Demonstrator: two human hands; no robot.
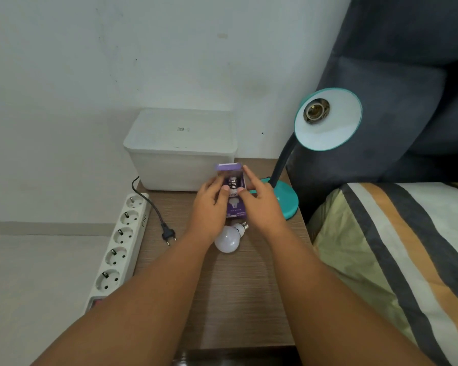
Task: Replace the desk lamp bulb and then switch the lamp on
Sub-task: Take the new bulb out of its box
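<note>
A teal desk lamp (328, 120) stands at the right of the wooden bedside table (236, 286); its shade faces me and its socket (316, 109) has no bulb in it. My left hand (209, 207) and my right hand (259, 199) both hold a purple bulb box (234, 207) above the table. The box's top flap is open and a bulb's metal screw base (233, 182) shows inside. A loose white bulb (229, 239) lies on the table just below my hands. The lamp's black plug (168, 235) lies unplugged on the table.
A white lidded storage box (180, 149) stands at the back against the wall. A white power strip (119, 247) with several sockets runs along the table's left edge. A dark headboard (394, 88) and a striped bed cover (394, 260) are on the right.
</note>
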